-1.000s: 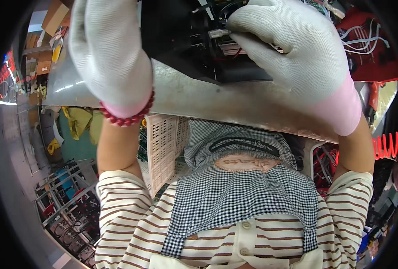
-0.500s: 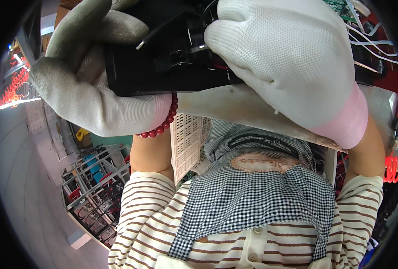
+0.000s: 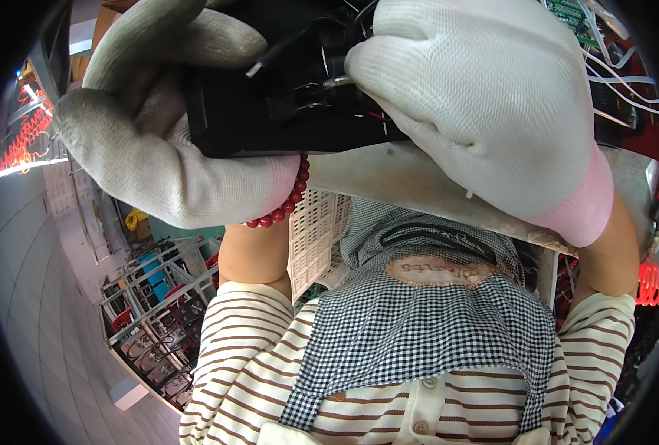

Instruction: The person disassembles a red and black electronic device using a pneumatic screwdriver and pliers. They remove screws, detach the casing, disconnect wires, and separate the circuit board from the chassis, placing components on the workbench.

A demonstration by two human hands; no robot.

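Observation:
A black box-like housing (image 3: 270, 133) is held up at the top of the view, over the edge of a worn metal work surface (image 3: 411, 174). My left hand (image 3: 151, 148), in a white knit glove, curls round the housing's left side. A short dark lead with a pale bare tip (image 3: 254, 70) sticks out near that hand's fingers. My right hand (image 3: 485, 111), gloved too, lies over the housing's right part with fingers bent together in a pinch. Its fingertips, and anything between them, are hidden. Small shiny metal parts (image 3: 337, 81) and thin wires show inside the housing.
At the upper right are a green circuit board (image 3: 567, 13) and loose white wires (image 3: 615, 85). A cream slatted plastic crate (image 3: 311, 230) stands below the work surface. Red coiled hoses (image 3: 654, 285) hang at the right. A metal rack (image 3: 162, 319) with parts stands lower left.
Both hands and the housing have shifted slightly to the right and a little down in the view. The grip of each hand looks the same.

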